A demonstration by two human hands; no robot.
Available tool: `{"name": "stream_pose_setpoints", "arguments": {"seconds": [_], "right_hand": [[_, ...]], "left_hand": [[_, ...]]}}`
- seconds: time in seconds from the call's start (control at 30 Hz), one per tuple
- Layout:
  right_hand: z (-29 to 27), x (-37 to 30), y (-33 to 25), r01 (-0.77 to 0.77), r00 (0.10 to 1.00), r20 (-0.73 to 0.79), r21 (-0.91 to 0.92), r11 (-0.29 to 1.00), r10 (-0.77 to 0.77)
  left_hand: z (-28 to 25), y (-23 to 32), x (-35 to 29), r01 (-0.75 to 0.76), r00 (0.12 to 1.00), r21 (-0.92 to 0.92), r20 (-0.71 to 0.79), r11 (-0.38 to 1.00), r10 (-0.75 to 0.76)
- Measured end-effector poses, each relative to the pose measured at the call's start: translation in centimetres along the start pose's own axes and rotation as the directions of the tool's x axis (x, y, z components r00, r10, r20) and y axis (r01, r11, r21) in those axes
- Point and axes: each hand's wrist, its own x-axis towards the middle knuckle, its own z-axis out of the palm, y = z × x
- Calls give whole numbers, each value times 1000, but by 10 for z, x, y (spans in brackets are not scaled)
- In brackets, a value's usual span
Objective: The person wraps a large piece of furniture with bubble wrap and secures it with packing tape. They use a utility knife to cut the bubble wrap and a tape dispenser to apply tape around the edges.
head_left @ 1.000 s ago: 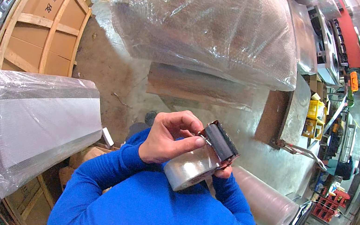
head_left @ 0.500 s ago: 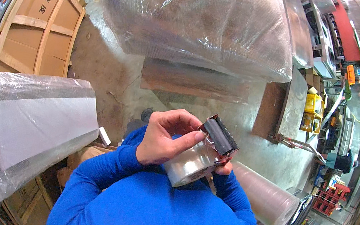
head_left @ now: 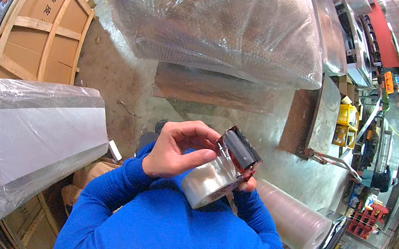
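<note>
A tape dispenser [head_left: 241,151] with a black roller and a toothed edge is tilted in front of my chest. It carries a wide roll of clear packing tape [head_left: 208,182]. My right hand [head_left: 248,185] grips the dispenser from its right side; only a fingertip part shows, the rest hidden behind the dispenser and roll. My left hand [head_left: 174,149] is at the dispenser's left edge, fingers curved and thumb apart from them. The thumb tip lies close to the tape strip by the roller; whether it touches cannot be made out.
A large bubble-wrapped bundle [head_left: 215,23] stands ahead, beside a brown flat sheet [head_left: 215,89] on the floor. To the left are a wrapped white panel [head_left: 46,137] and a wood-framed crate [head_left: 43,21]. A plastic film roll [head_left: 294,218] lies right, with yellow bins [head_left: 346,126] beyond.
My left thumb has drawn back from the tape strip, and the left hand has shifted slightly left. The dispenser has moved slightly left, still in my right hand.
</note>
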Motion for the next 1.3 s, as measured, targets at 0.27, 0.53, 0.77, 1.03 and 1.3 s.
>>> {"name": "stream_pose_setpoints", "arguments": {"seconds": [0.27, 0.53, 0.77, 1.03, 1.3], "right_hand": [[30, 9, -17, 10, 999, -47, 19, 1000, -10], [5, -2, -1, 12, 1000, 12, -12, 1000, -12], [6, -5, -1, 18, 1000, -25, 44, 999, -17], [11, -6, -10, -47, 994, -98, -2, 999, 47], [14, -11, -9, -36, 986, -160, 35, 999, 41]], "left_hand": [[-2, -1, 3, -17, 1000, 57, -22, 998, 18], [8, -8, -1, -27, 987, 248, -144, 968, 65], [11, -8, -1, 15, 987, 275, -155, 961, 29], [9, -6, -1, -30, 992, 308, -109, 951, 66], [13, -4, 1, -73, 985, 280, -130, 957, 113]]}}
